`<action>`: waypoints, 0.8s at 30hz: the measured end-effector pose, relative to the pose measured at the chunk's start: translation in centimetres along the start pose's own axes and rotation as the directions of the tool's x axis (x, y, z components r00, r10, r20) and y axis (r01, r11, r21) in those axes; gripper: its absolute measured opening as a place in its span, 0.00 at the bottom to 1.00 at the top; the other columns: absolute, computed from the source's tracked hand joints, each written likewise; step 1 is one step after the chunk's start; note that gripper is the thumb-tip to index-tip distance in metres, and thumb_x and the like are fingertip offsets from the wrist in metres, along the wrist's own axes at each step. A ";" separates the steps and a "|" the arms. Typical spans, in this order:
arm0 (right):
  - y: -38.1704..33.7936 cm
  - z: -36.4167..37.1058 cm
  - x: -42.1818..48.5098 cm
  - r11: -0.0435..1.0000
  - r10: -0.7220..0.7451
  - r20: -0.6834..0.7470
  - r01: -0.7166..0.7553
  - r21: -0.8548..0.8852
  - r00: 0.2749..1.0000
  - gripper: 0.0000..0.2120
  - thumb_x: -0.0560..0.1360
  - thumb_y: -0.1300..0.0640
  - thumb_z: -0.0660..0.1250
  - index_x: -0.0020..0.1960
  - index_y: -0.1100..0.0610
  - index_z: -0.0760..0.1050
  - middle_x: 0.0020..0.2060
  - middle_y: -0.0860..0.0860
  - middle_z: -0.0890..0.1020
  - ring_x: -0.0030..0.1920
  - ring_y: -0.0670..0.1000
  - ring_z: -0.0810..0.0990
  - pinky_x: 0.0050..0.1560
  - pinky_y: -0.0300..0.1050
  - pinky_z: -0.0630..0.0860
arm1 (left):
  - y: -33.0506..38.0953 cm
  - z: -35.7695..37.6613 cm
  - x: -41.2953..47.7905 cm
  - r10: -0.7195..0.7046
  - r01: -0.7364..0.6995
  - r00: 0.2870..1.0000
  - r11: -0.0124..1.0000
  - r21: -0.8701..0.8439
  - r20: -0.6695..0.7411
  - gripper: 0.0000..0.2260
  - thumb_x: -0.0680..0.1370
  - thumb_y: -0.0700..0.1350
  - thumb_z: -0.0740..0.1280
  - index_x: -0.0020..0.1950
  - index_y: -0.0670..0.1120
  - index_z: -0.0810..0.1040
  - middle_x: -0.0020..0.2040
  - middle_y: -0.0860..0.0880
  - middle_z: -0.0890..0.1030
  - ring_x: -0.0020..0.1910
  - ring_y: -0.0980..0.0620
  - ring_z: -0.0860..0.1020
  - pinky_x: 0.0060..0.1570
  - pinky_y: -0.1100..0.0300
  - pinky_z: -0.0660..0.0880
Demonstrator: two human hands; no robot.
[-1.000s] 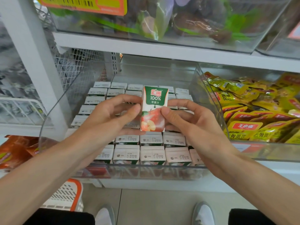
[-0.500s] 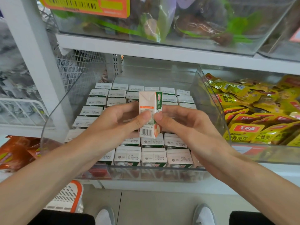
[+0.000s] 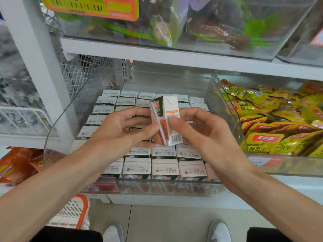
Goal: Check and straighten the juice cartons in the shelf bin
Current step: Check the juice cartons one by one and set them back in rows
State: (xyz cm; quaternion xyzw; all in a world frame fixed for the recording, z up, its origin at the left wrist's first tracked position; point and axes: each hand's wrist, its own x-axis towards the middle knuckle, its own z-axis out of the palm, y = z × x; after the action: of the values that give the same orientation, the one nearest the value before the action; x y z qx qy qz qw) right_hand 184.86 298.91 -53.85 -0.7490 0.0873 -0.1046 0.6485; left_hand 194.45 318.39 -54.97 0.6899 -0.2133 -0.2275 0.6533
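Shop aisle, white shelving, pale tiled floor [image 3: 166,224] at the bottom. Two grey-and-white shoes [image 3: 113,232] at the frame edge, toes toward the shelf. A white basket with orange rim [image 3: 73,212] sits on the floor at left, under the shelf.

Both forearms reach in from the lower corners. The clear shelf bin [image 3: 157,187] sits in front of them, its front wall low and see-through. It is packed with juice cartons [image 3: 164,169] standing upright in neat rows, white tops with date print facing up.

Above the middle rows, the left hand [image 3: 118,135] and right hand [image 3: 204,135] pinch one held carton [image 3: 166,123] between them. Left thumb is on the fruit-printed face, fingers curled behind. Right thumb presses the white side panel above the barcode, fingers curled behind. The carton is lifted clear of the rows, roughly upright, slightly tilted, corner edge toward the camera.

Orange snack bags [image 3: 17,165] lie on the lower shelf at left. To the right, a neighbouring clear bin [image 3: 225,109] touches the juice bin and holds yellow packets [image 3: 262,138]. White wire mesh [image 3: 82,74] is behind left. The upper shelf [image 3: 174,56] carries a clear bin of green-trimmed bags [image 3: 192,28] with an orange price label [image 3: 92,7].
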 end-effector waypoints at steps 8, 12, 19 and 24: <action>-0.7 -0.4 0.4 0.995 0.080 -0.037 -0.077 0.059 0.996 0.12 0.76 0.52 0.77 0.58 0.51 0.84 0.47 0.50 0.90 0.51 0.50 0.90 0.60 0.46 0.80 | -0.1 0.1 0.0 0.018 -0.020 1.000 0.998 0.057 0.025 0.18 0.74 0.54 0.75 0.63 0.57 0.85 0.59 0.56 0.87 0.55 0.53 0.87 0.50 0.60 0.84; -1.1 -0.4 0.5 0.964 0.169 0.000 -0.165 0.210 0.986 0.13 0.80 0.55 0.72 0.65 0.51 0.80 0.49 0.54 0.90 0.51 0.54 0.90 0.57 0.48 0.83 | 0.0 0.2 0.0 0.004 -0.004 1.000 1.000 0.014 0.013 0.19 0.74 0.57 0.73 0.64 0.56 0.84 0.58 0.53 0.87 0.57 0.52 0.86 0.51 0.59 0.84; -1.6 -0.4 0.7 0.916 0.283 0.112 -0.303 0.263 0.953 0.13 0.83 0.53 0.67 0.64 0.58 0.80 0.47 0.63 0.89 0.45 0.59 0.90 0.42 0.43 0.86 | 0.8 0.7 -0.2 -0.062 0.062 0.998 0.995 -0.076 0.013 0.19 0.76 0.60 0.69 0.60 0.51 0.86 0.54 0.46 0.89 0.52 0.46 0.88 0.44 0.58 0.85; -1.5 -0.4 1.0 0.949 0.232 0.096 -0.247 0.198 0.968 0.13 0.82 0.53 0.68 0.64 0.55 0.81 0.47 0.61 0.89 0.43 0.55 0.89 0.44 0.42 0.85 | 0.9 0.7 -0.3 -0.058 0.058 0.998 0.997 -0.058 0.001 0.18 0.75 0.59 0.70 0.60 0.51 0.86 0.53 0.46 0.89 0.51 0.48 0.88 0.48 0.57 0.85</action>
State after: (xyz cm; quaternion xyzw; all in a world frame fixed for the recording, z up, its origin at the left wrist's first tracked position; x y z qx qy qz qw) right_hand 185.73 298.48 -52.27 -0.6640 0.1429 -0.0066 0.7339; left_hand 193.80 317.91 -54.05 0.6766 -0.1863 -0.2520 0.6664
